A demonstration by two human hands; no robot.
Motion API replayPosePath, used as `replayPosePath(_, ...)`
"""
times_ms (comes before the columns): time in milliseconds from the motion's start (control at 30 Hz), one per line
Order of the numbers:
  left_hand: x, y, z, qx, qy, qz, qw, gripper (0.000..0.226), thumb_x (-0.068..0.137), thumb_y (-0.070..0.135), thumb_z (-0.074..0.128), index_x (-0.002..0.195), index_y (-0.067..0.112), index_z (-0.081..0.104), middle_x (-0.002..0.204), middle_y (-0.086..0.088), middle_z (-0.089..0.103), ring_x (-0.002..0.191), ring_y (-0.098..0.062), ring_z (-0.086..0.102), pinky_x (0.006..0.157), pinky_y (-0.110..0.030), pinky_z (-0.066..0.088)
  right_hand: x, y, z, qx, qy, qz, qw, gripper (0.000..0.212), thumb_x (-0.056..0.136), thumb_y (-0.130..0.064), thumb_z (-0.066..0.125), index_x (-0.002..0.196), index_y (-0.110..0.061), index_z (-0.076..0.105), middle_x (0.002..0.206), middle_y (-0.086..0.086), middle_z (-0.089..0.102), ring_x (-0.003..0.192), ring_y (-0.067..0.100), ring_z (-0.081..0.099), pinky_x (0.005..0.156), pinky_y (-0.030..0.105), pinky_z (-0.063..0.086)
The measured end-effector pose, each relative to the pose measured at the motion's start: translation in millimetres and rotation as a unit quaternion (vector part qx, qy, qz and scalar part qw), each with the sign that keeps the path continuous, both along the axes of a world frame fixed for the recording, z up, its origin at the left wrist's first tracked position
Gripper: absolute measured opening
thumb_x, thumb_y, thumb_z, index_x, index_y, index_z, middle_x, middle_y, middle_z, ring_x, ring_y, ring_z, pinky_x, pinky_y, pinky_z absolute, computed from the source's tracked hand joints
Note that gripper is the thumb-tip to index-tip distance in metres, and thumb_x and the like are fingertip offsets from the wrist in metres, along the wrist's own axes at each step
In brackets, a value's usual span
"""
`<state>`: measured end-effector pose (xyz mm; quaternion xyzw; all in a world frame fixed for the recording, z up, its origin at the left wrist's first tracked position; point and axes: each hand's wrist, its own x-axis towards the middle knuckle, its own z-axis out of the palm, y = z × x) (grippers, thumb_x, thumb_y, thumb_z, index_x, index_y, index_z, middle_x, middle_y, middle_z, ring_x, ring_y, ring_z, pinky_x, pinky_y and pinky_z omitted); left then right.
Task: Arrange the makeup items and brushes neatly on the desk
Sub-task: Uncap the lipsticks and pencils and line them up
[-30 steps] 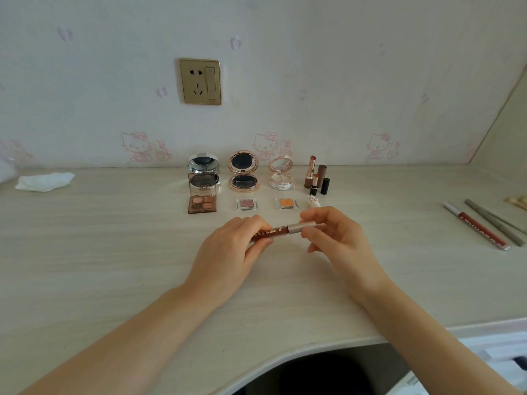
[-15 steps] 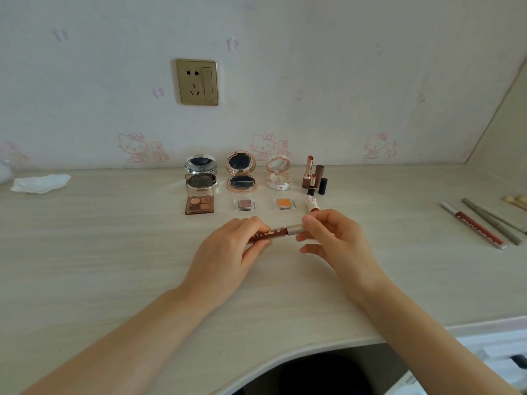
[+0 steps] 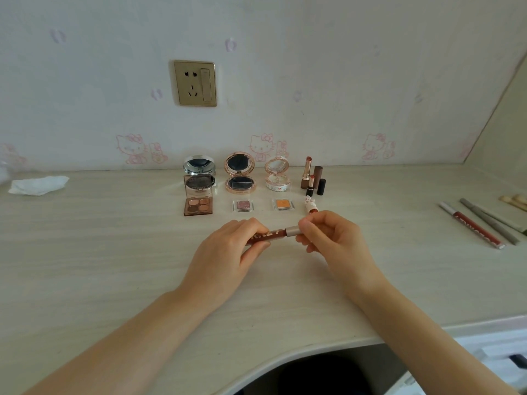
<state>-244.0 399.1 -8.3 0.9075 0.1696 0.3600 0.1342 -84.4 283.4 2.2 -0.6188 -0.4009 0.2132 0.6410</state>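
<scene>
A slim dark-red lip gloss tube with a silver cap is held level above the middle of the desk. My left hand grips its red body, and my right hand pinches the silver cap end. Behind them stand three open round compacts, an open eyeshadow palette, two small single eyeshadow pans, several lipsticks and a small white lipstick lying just beyond my right fingers.
On the right of the desk lie a red gloss tube, grey pencils and pale applicators. A crumpled white tissue sits far left. A wall socket is above. The desk's curved front edge runs below my forearms.
My right fingers have slid inward along the cap, covering more of it. My left hand and the tube stay almost in place.
</scene>
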Motion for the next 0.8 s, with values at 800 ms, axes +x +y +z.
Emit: replayPosePath(800, 0.8, 0.1, 0.2, -0.017, -0.005, -0.009, 1.000, 0.015, 0.090, 0.031, 0.060, 0.102, 0.023, 0.061, 0.084, 0.011, 0.058, 0.076, -0.006, 0.053, 0.065, -0.029, 0.049, 0.4, -1.0, 0.3, 0.008, 0.026, 0.010, 1.000, 0.005, 0.088, -0.018, 0.064, 0.089, -0.018, 0.069, 0.077, -0.003, 0.070, 0.074, 0.008, 0.064, 0.065, 0.022, 0.052)
